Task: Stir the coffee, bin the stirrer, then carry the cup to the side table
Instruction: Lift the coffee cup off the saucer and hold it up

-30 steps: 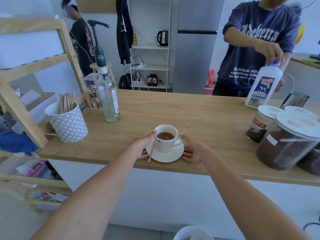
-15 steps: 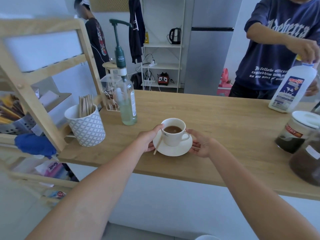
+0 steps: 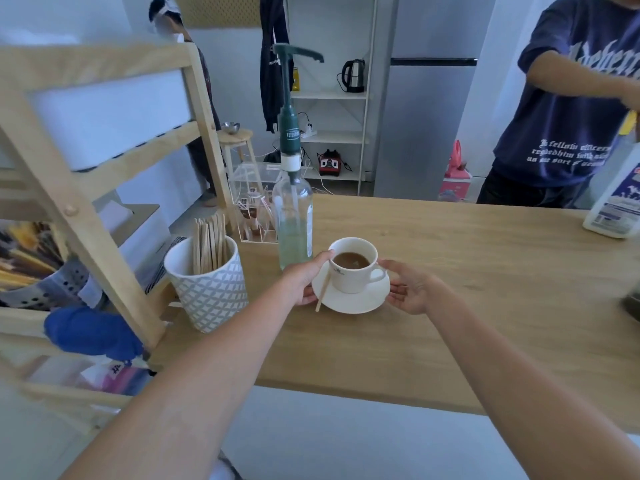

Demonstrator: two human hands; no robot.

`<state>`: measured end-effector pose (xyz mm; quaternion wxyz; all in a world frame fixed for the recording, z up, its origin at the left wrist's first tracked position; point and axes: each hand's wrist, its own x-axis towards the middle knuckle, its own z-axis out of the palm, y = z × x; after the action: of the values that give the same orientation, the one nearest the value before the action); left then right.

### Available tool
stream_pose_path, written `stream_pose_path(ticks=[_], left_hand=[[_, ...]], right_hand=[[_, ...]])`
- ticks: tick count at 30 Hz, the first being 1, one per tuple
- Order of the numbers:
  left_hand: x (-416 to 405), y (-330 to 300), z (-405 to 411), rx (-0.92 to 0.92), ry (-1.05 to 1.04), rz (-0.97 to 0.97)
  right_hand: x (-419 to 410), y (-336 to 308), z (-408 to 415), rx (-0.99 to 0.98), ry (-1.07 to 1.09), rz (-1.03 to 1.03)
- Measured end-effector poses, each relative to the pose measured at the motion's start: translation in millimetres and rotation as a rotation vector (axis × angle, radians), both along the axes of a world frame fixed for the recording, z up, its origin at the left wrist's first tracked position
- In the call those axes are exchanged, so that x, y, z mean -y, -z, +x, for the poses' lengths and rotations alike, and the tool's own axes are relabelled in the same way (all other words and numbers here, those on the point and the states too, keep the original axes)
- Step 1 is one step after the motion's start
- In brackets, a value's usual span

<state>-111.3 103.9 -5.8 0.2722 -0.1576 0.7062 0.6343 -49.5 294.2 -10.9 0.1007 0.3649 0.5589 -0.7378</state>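
A white cup (image 3: 353,275) of brown coffee stands on a white saucer (image 3: 360,303) over the wooden counter (image 3: 467,289). A wooden stirrer (image 3: 322,292) lies slanted on the saucer's left side, its end sticking over the rim. My left hand (image 3: 304,278) grips the saucer's left edge, thumb against the cup's rim. My right hand (image 3: 408,289) holds the saucer's right edge, fingers curled under it beside the cup's handle. Whether the saucer rests on the counter or hangs just above it, I cannot tell.
A glass pump bottle (image 3: 292,220) stands right behind the cup. A patterned pot of wooden stirrers (image 3: 207,285) and a wooden shelf frame (image 3: 86,220) are at left. A person in a navy shirt (image 3: 571,116) stands across the counter by a milk bottle (image 3: 616,206).
Both hands have stayed on the saucer. The cup and saucer now sit closer to the pump bottle. The view has swung left, and the jars at right have left the frame.
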Motion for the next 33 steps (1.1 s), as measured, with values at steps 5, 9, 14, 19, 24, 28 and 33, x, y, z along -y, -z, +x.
stream_pose_path(ticks=[5, 9, 14, 19, 24, 28, 33], left_hand=[[10.5, 11.3, -14.7, 0.035, 0.049, -0.014], [13.8, 14.9, -17.3, 0.059, 0.088, -0.012], [13.8, 21.0, -22.0, 0.016, 0.09, -0.034], [13.9, 24.3, -23.6, -0.089, 0.153, -0.205], [8.2, 18.9, -22.9, -0.472, 0.037, -0.378], [-6.7, 13.8, -29.2, -0.33, -0.065, -0.033], [-27.5, 17.0, -29.5, -0.121, -0.123, 0.298]], right_hand=[[5.3, 9.3, -12.5, 0.027, 0.003, -0.004], [8.6, 15.2, -16.4, 0.027, 0.001, 0.031], [10.4, 16.3, -15.8, 0.007, -0.019, 0.069], [16.2, 14.9, -10.7, -0.01, -0.112, 0.242], [20.4, 16.1, -13.8, -0.164, -0.072, 0.598], [28.3, 19.8, -9.4, -0.19, -0.11, 0.586], [34.8, 25.5, -9.3, -0.202, -0.169, 0.502]])
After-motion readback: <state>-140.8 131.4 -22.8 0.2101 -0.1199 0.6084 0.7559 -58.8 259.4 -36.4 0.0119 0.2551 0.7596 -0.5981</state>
